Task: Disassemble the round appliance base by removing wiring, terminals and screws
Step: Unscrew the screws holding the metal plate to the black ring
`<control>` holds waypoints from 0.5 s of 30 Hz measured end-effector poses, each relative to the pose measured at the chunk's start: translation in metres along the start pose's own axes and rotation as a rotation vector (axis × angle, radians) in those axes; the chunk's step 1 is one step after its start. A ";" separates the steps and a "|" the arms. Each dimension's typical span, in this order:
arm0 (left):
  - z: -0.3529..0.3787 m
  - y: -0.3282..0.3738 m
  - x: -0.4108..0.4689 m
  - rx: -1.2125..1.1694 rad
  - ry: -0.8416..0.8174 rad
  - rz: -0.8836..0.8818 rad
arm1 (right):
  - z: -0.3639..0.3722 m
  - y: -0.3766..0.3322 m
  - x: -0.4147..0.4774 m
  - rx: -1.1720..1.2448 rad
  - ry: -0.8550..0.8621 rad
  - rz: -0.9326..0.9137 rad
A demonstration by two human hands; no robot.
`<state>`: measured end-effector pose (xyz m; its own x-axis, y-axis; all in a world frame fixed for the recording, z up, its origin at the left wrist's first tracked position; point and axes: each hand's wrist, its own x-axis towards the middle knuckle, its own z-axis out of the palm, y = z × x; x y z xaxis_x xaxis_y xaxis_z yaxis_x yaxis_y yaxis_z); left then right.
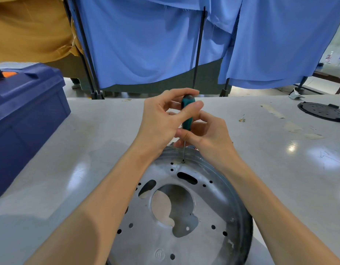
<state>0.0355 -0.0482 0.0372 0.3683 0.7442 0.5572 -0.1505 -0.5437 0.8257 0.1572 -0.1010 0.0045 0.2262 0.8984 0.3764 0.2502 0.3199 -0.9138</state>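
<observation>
**Both hands on screwdriver, tip at far rim of base**

Far left: blue plastic toolbox (26, 111) on the grey table (89, 131), well apart from the work. Centre: left hand (161, 119) curled round the top of the green screwdriver (187, 111), thumb pressed across the handle. Tool stands approx upright, thin shaft running down to a small screw (183, 161) at the far edge of the round metal base (184, 217). The base lies flat on the table nr the person, between the forearms, w/ holes and a big centre cut-out. Right hand (205, 134) pinches the lower handle where the shaft starts, fingers bent. Far right: black round cover (323, 111) on the table, apart from the base. Behind: blue cloth (146, 44) hung on a frame.
</observation>
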 end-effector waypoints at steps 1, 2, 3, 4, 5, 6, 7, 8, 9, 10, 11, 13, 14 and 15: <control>0.002 0.000 0.000 0.025 -0.016 -0.006 | 0.000 0.000 0.000 -0.003 -0.004 -0.002; 0.002 0.001 0.000 0.029 -0.043 -0.022 | -0.001 0.001 0.001 0.014 -0.010 0.002; 0.002 0.001 0.000 0.014 -0.073 -0.046 | -0.001 0.001 0.001 0.040 -0.018 0.012; 0.001 0.001 -0.001 -0.006 -0.093 -0.068 | -0.001 0.001 0.001 0.057 -0.019 0.019; -0.001 0.001 -0.001 -0.024 -0.100 -0.083 | -0.001 0.001 0.001 0.064 -0.023 0.025; -0.003 0.000 -0.001 -0.048 -0.099 -0.091 | -0.001 0.001 0.001 0.064 -0.030 0.027; -0.006 0.001 -0.001 -0.074 -0.093 -0.089 | -0.001 0.001 0.001 0.062 -0.034 0.028; -0.007 0.001 -0.002 -0.095 -0.090 -0.082 | -0.001 0.002 0.000 0.060 -0.034 0.025; -0.008 0.002 -0.002 -0.094 -0.083 -0.068 | -0.001 0.002 0.000 0.064 -0.027 0.025; -0.008 0.002 -0.002 -0.069 -0.075 -0.051 | -0.001 0.002 0.000 0.059 -0.014 0.020; -0.007 0.002 -0.001 -0.032 -0.068 -0.036 | 0.000 0.002 0.000 0.040 -0.006 0.012; -0.004 0.001 -0.001 0.025 -0.064 -0.030 | 0.000 0.001 0.001 0.002 -0.015 0.003; -0.003 0.001 -0.001 0.026 -0.074 -0.037 | -0.001 0.002 0.001 0.016 -0.020 0.010; -0.003 0.001 -0.001 0.007 -0.089 -0.050 | -0.002 0.002 0.002 0.039 -0.022 0.024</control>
<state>0.0321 -0.0482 0.0376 0.4552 0.7333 0.5050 -0.1233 -0.5098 0.8514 0.1596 -0.0993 0.0030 0.2109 0.9121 0.3514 0.2079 0.3095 -0.9279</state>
